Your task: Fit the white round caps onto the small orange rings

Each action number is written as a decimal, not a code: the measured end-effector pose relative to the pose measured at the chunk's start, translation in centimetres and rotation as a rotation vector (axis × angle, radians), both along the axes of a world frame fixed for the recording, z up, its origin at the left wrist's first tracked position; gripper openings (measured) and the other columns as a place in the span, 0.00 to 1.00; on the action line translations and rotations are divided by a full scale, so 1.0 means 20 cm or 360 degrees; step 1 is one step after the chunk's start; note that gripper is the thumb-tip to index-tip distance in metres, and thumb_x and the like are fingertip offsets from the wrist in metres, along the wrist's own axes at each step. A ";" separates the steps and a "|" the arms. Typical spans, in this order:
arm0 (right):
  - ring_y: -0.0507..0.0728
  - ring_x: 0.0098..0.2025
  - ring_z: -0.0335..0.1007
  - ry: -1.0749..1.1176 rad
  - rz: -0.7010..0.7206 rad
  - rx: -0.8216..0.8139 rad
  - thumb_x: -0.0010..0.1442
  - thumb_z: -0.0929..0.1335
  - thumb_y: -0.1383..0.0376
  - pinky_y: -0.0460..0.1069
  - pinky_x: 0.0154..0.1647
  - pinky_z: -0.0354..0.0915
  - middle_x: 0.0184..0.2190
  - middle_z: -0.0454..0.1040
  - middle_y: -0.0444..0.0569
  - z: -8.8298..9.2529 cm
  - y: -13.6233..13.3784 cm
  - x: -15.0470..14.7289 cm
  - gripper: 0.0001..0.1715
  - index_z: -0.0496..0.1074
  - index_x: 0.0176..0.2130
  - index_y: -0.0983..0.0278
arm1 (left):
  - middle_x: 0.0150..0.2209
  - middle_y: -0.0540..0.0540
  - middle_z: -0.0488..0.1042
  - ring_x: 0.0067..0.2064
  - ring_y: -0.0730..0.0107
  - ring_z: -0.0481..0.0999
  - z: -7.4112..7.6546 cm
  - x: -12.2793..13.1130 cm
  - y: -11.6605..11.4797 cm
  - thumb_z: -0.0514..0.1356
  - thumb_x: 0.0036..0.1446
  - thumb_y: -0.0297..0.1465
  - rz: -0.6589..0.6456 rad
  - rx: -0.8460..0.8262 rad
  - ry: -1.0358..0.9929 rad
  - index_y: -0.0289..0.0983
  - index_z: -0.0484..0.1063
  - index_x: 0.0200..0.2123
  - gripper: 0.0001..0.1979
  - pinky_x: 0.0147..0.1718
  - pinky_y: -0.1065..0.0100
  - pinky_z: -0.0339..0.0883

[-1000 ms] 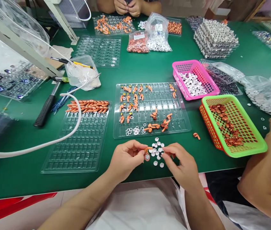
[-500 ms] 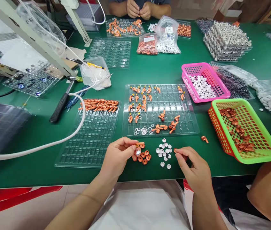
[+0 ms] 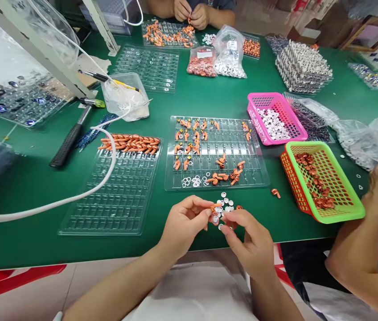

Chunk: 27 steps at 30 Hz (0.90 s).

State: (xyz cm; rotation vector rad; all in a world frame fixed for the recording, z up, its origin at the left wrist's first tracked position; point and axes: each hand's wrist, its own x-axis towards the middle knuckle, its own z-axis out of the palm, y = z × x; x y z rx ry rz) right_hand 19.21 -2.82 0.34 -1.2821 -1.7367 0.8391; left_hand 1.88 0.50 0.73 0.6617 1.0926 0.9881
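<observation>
My left hand pinches a small orange part with a round metal face, just above the green table's near edge. My right hand is closed in a pinch right beside it, fingertips meeting the same part; what they hold is too small to name. A cluster of small white discs lies on the table under and just beyond the fingers. Ahead sits a clear tray holding orange parts and white rings.
A second clear tray with a row of orange parts lies at left, crossed by a white hose. A green basket and a pink basket stand at right. Another person's arm is at right; a third person's hands work at the far side. A hammer lies at left.
My right hand has moved left from the table and joined my left hand at the orange part. The loose orange parts seen under my left hand are hidden now.
</observation>
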 end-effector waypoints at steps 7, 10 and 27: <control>0.52 0.35 0.71 0.0211 -0.0097 -0.0170 0.60 0.71 0.69 0.49 0.41 0.70 0.39 0.76 0.43 -0.05 -0.03 -0.06 0.15 0.69 0.46 0.56 | 0.28 0.48 0.81 0.27 0.75 0.76 0.03 0.05 -0.01 0.66 0.50 0.25 0.0131 0.0107 0.0094 0.35 0.78 0.30 0.02 0.25 0.77 0.70; 0.52 0.36 0.72 0.0301 -0.0178 -0.0256 0.59 0.72 0.67 0.49 0.43 0.70 0.38 0.77 0.43 -0.05 -0.03 -0.06 0.15 0.71 0.46 0.56 | 0.29 0.48 0.81 0.27 0.75 0.77 0.02 0.06 -0.01 0.65 0.50 0.23 0.0185 0.0172 0.0118 0.35 0.79 0.30 0.03 0.26 0.76 0.71; 0.54 0.39 0.77 0.0486 -0.0415 0.0060 0.59 0.70 0.74 0.51 0.42 0.75 0.38 0.78 0.46 -0.11 -0.01 -0.11 0.15 0.74 0.44 0.58 | 0.31 0.49 0.81 0.34 0.73 0.81 -0.03 0.12 -0.04 0.63 0.51 0.18 0.0350 0.0585 0.0240 0.38 0.80 0.33 0.11 0.33 0.75 0.76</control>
